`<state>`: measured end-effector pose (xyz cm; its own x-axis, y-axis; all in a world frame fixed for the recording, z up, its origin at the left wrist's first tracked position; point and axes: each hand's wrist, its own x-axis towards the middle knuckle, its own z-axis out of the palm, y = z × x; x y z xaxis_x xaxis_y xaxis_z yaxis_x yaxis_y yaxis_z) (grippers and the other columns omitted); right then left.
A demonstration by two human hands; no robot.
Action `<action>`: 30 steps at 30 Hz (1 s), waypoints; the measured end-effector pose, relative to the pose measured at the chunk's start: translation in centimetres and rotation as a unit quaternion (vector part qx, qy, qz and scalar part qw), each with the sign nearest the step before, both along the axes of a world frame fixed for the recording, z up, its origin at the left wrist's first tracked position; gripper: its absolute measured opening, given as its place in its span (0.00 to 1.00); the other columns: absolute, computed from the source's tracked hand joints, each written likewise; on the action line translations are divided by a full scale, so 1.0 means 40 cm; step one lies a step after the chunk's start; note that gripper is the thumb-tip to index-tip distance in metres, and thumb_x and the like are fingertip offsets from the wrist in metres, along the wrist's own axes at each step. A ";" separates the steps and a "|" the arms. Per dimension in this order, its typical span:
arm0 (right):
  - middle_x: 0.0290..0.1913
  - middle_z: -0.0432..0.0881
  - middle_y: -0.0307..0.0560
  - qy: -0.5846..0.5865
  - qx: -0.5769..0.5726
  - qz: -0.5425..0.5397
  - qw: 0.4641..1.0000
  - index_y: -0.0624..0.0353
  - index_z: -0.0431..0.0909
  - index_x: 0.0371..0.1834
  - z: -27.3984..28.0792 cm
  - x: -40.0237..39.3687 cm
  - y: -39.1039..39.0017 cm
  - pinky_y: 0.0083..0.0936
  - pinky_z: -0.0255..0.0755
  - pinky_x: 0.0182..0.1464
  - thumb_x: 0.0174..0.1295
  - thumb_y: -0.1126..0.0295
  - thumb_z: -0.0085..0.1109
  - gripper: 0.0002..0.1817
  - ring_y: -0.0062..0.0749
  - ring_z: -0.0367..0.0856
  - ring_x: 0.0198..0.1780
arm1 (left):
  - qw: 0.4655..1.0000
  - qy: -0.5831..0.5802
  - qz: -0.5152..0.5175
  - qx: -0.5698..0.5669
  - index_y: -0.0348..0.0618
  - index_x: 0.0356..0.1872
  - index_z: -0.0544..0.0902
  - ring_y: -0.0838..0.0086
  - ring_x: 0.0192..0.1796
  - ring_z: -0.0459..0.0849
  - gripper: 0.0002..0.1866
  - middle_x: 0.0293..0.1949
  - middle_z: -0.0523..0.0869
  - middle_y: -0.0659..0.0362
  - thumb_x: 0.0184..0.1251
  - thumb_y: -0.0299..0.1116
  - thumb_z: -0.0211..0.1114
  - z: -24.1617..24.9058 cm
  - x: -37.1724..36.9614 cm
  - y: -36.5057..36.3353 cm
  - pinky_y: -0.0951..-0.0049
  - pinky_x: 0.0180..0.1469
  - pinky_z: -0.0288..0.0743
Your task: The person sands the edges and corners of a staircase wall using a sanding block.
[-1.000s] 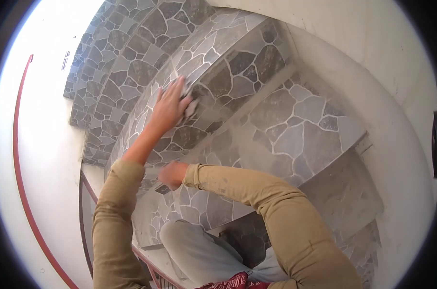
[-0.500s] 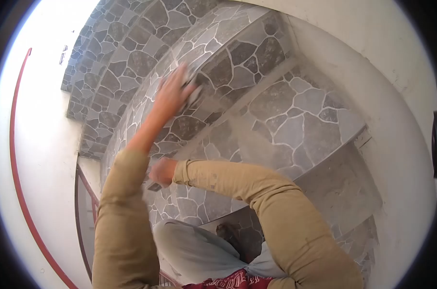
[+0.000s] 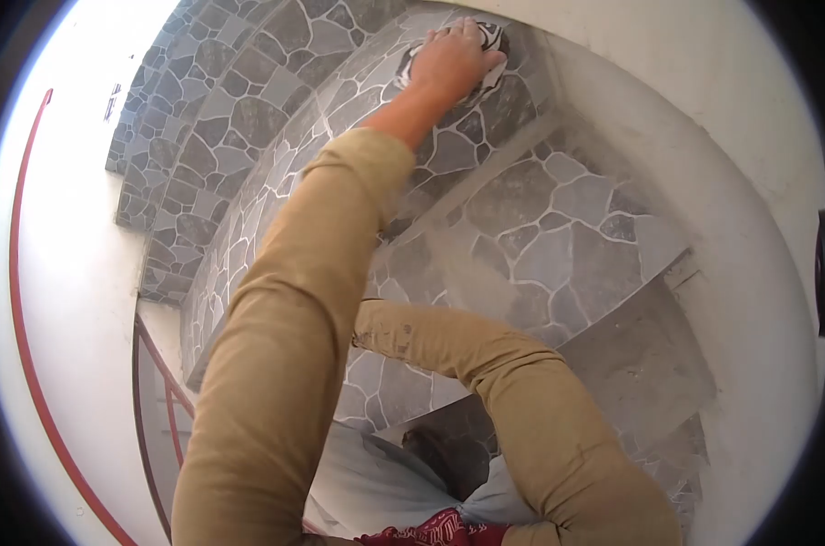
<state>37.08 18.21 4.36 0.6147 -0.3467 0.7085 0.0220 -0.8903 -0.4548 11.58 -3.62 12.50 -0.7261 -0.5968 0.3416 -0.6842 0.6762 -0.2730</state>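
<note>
My left hand [image 3: 453, 65] presses a black-and-white patterned cloth [image 3: 494, 38] against the stone-patterned step [image 3: 458, 150] near its far end by the wall. Its fingers point away from me over the cloth, and bits of the fabric show on both sides of the hand. My right forearm in a tan sleeve [image 3: 430, 337] reaches leftward low over the nearer step [image 3: 571, 250]. The left arm covers the right hand completely, along with anything in it.
Curved stairs [image 3: 235, 118] with grey stone patterns rise at the upper left. A pale wall [image 3: 749, 182] bends around the right side. Dusty smears lie on the nearer tread. A red railing [image 3: 162, 373] stands at the lower left.
My left hand has slid the cloth rightward and farther away along the step to its far end. My right hand, visible before with a small flat object at it, is now behind the left arm.
</note>
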 end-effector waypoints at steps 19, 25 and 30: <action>0.40 0.89 0.58 0.155 -0.029 0.057 0.986 0.62 0.88 0.35 -0.001 0.053 0.038 0.45 0.82 0.45 0.51 0.71 0.63 0.10 0.54 0.89 0.44 | 0.997 -0.058 0.021 0.044 0.51 0.80 0.60 0.57 0.78 0.64 0.47 0.78 0.65 0.53 0.64 0.56 0.69 0.050 0.578 0.213 0.45 0.79 0.53; 0.40 0.89 0.59 -0.398 0.104 -0.032 0.911 0.56 0.90 0.36 0.018 0.065 0.096 0.46 0.84 0.42 0.50 0.70 0.64 0.11 0.50 0.90 0.42 | 0.996 -0.014 -0.077 -0.040 0.39 0.78 0.59 0.53 0.75 0.69 0.49 0.74 0.69 0.46 0.66 0.60 0.66 -0.010 0.152 0.018 0.47 0.78 0.55; 0.39 0.89 0.59 -0.053 0.000 0.000 0.999 0.59 0.89 0.36 0.033 0.058 0.053 0.46 0.83 0.43 0.51 0.71 0.63 0.10 0.53 0.90 0.41 | 0.993 -0.005 -0.114 -0.019 0.37 0.77 0.60 0.50 0.75 0.67 0.46 0.74 0.68 0.45 0.68 0.58 0.64 -0.003 0.193 0.052 0.47 0.78 0.54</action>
